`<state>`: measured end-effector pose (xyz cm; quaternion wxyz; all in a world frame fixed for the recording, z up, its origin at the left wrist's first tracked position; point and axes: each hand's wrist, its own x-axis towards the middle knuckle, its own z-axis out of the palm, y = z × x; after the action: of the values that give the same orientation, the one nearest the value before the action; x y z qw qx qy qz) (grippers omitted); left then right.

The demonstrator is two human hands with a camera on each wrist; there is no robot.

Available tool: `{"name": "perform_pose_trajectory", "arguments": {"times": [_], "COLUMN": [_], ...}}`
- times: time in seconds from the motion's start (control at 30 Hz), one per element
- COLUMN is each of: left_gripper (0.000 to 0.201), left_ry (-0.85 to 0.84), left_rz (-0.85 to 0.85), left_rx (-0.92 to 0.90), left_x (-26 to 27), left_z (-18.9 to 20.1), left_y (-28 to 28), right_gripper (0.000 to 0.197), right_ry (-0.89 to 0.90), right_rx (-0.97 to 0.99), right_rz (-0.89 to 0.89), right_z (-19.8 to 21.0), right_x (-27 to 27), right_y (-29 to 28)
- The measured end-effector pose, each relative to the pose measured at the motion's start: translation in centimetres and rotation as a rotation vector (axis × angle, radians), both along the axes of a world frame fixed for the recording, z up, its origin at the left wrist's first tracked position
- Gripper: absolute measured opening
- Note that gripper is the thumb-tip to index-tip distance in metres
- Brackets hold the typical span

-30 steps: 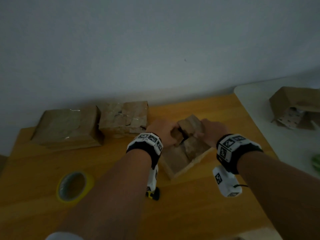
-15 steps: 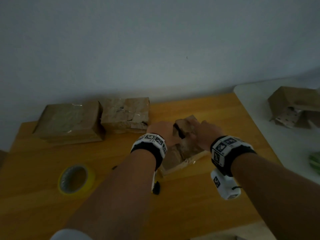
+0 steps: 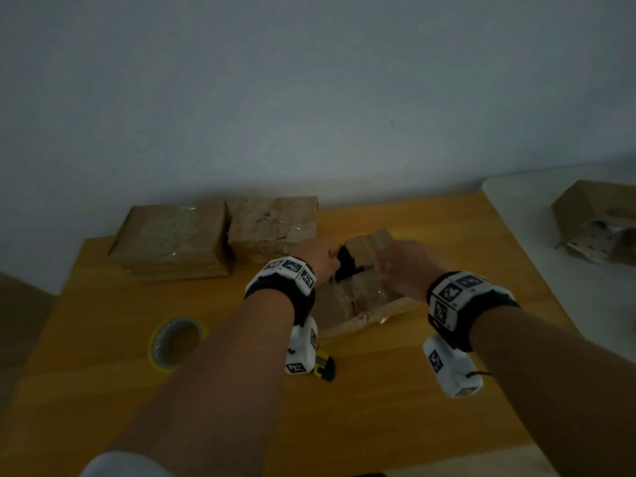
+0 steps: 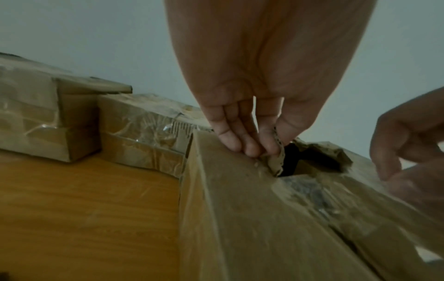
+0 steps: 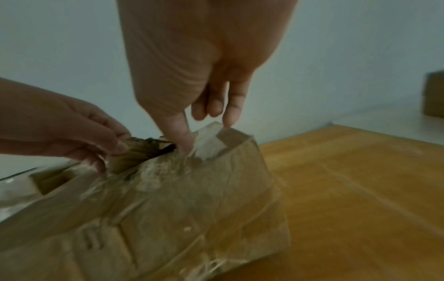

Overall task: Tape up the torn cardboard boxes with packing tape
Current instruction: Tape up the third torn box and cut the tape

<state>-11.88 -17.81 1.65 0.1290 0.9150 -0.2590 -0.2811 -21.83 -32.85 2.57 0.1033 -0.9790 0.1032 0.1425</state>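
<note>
The torn cardboard box (image 3: 344,304) lies mid-table, with a dark hole (image 3: 347,266) in its far top. My left hand (image 3: 320,259) pinches the ragged flap (image 4: 273,152) at the hole's left edge between thumb and fingers. My right hand (image 3: 402,266) holds the box's far corner (image 5: 230,138), thumb (image 5: 182,140) pressed at the hole's edge, fingertips (image 5: 228,119) on the corner. Clear tape shines on the box top (image 5: 204,148). The yellow tape roll (image 3: 177,340) lies flat to the left, away from both hands.
Two taped boxes (image 3: 172,239) (image 3: 275,225) stand against the wall at the back left. A yellow and black cutter (image 3: 325,368) lies under my left wrist. On a white table (image 3: 550,287) to the right stands another torn box (image 3: 599,222).
Both hands have stayed on the torn box. The box has turned a little, and the dark hole between the hands shows wider than a second ago.
</note>
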Motion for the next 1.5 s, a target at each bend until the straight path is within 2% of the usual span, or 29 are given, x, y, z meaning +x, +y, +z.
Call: {"name": "perform_pose_trajectory", "arguments": {"times": [0.1, 0.2, 0.27, 0.33, 0.47, 0.57, 0.63, 0.73, 0.83, 1.03, 1.1, 1.2, 1.3, 1.5], "left_gripper": [0.037, 0.037, 0.037, 0.037, 0.042, 0.038, 0.030, 0.017, 0.022, 0.020, 0.018, 0.030, 0.039, 0.041], "left_ry": [-0.020, -0.021, -0.023, -0.027, -0.087, -0.101, -0.116, -0.075, -0.048, 0.051, 0.064, 0.030, -0.030, -0.032], "left_rz": [-0.017, -0.047, -0.058, -0.070, -0.086, -0.101, -0.101, -0.093, -0.089, -0.058, -0.032, -0.028, -0.072, -0.143], "left_rx": [0.062, 0.111, 0.118, 0.110, 0.056, 0.048, 0.055, 0.003, -0.036, -0.054, -0.036, 0.001, 0.018, 0.059], "left_x": [0.3, 0.6, 0.8, 0.7, 0.4, 0.1, -0.1, -0.4, -0.3, 0.2, 0.3, 0.1, -0.1, -0.3], "left_z": [0.5, 0.7, 0.7, 0.7, 1.3, 1.6, 1.4, 0.8, 0.8, 1.1, 0.6, -0.2, -0.5, -0.4], "left_y": [0.4, 1.0, 1.4, 1.5, 1.1, 0.4, 0.2, 0.1, 0.4, 1.2, 1.4, 1.6, 1.5, 1.3], "right_gripper": [0.025, 0.054, 0.068, 0.072, 0.061, 0.029, 0.021, 0.027, 0.036, 0.015, 0.013, 0.026, 0.033, 0.033], "right_ry": [0.153, 0.266, 0.302, 0.289, 0.174, 0.099, 0.081, 0.105, 0.091, -0.050, -0.077, -0.083, -0.013, -0.003], "right_rx": [0.121, 0.041, 0.056, 0.084, 0.149, 0.170, 0.165, 0.158, 0.147, 0.196, 0.194, 0.204, 0.189, 0.184], "right_rz": [0.111, 0.214, 0.210, 0.175, 0.135, 0.100, 0.089, 0.102, 0.089, -0.062, -0.113, -0.125, -0.085, -0.062], "right_z": [0.9, 0.4, -0.4, -0.9, -1.0, -1.2, -1.5, -1.5, -1.4, -0.9, -0.6, -0.5, -1.0, -1.2], "right_x": [0.3, 0.8, 0.7, 0.5, 0.5, 0.7, 0.6, 0.3, 0.3, 0.6, 0.6, 0.5, 0.4, 0.7], "right_y": [1.5, 2.7, 3.1, 3.2, 3.4, 3.2, 3.0, 2.9, 2.7, 1.8, 1.3, 1.0, 1.0, 0.8]}}
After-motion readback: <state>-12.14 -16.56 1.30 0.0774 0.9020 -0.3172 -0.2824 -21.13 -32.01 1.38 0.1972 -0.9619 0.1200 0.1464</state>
